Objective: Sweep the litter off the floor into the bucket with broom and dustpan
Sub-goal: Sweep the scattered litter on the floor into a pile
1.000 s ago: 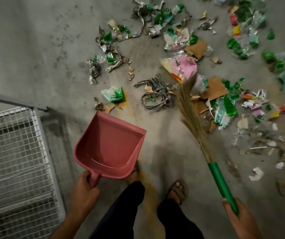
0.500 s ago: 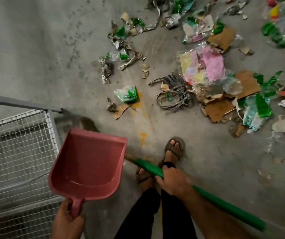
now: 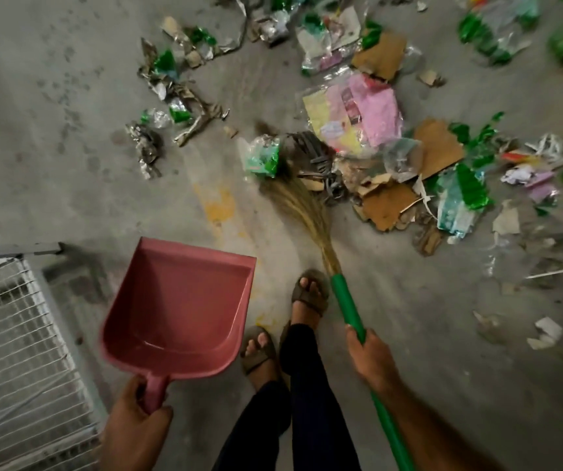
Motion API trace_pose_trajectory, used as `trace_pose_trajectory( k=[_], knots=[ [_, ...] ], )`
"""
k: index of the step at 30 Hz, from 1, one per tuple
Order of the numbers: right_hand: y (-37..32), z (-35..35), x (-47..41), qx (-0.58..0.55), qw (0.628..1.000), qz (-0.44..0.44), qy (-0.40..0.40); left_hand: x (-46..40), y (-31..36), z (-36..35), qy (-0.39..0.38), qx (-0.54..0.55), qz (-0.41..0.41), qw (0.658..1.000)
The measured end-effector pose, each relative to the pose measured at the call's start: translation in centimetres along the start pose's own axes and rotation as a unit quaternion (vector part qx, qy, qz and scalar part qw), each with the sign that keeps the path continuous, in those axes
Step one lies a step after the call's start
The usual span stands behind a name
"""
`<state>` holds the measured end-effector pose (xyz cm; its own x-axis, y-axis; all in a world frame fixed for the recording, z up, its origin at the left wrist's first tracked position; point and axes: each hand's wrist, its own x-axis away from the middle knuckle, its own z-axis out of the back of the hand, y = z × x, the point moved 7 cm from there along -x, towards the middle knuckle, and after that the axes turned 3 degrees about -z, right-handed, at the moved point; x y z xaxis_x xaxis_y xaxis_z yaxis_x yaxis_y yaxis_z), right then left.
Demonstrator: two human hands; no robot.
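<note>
My left hand (image 3: 134, 423) grips the handle of a pink dustpan (image 3: 178, 307), held empty above the floor with its mouth facing the litter. My right hand (image 3: 372, 358) is closed on the green handle of a straw broom (image 3: 348, 300). The blurred bristles (image 3: 293, 195) press against a green-and-white wrapper (image 3: 263, 158) at the near edge of the litter pile (image 3: 392, 158). That pile holds cardboard scraps, pink and yellow packets, green plastic and paper bits. No bucket is in view.
A white wire-mesh frame (image 3: 18, 351) with a grey bar stands at the lower left beside the dustpan. My two sandalled feet (image 3: 307, 297) stand between dustpan and broom. More crumpled foil and wrappers (image 3: 168, 96) lie farther left; scattered scraps (image 3: 545, 334) lie at the right on the concrete.
The broom has swung from lying across my legs behind the dustpan out forward, and its bristles now push the green wrapper and coiled strap toward the pile. The dustpan stayed in my left hand.
</note>
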<state>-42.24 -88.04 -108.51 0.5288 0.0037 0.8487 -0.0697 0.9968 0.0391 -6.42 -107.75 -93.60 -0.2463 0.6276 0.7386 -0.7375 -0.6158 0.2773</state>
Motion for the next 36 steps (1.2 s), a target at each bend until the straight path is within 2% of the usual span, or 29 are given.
trace_pose_trajectory(
  k=[7,13,19,22,24,26,29,31,34,36],
  knots=[
    [5.9,5.2,-1.8,-0.132,0.990,-0.055,0.021,0.1,7.7,-3.7,-0.027,-0.069,-0.089,0.993],
    [11.2,7.7,0.2,-0.216,0.973,-0.072,0.047,1.5,13.3,-5.7,-0.038,-0.112,-0.149,0.982],
    [15.2,9.4,7.1,-0.224,0.970,-0.060,0.067,3.0,17.5,-5.5,-0.034,-0.133,-0.172,0.976],
    [15.0,10.7,9.7,-0.190,0.978,-0.053,0.066,3.3,19.2,-3.9,-0.022,-0.127,-0.174,0.976],
    [13.8,11.8,10.8,-0.142,0.988,-0.026,0.060,3.4,20.3,-2.0,-0.002,-0.111,-0.176,0.978],
    [11.7,12.5,11.5,-0.095,0.995,0.009,0.017,3.4,21.2,0.4,0.023,-0.091,-0.178,0.980],
    [6.6,12.6,11.5,0.011,0.994,0.108,0.005,3.1,21.5,4.5,0.067,-0.068,-0.175,0.980],
    [1.5,10.9,10.6,0.116,0.971,0.209,0.008,2.2,20.4,7.0,0.097,-0.050,-0.155,0.982],
    [-7.6,6.5,10.1,0.208,0.940,0.263,-0.069,0.6,17.3,10.0,0.125,-0.030,-0.103,0.986],
    [-14.8,4.7,11.2,0.251,0.915,0.305,-0.080,-0.7,15.0,11.3,0.136,-0.024,-0.079,0.987]
  ],
)
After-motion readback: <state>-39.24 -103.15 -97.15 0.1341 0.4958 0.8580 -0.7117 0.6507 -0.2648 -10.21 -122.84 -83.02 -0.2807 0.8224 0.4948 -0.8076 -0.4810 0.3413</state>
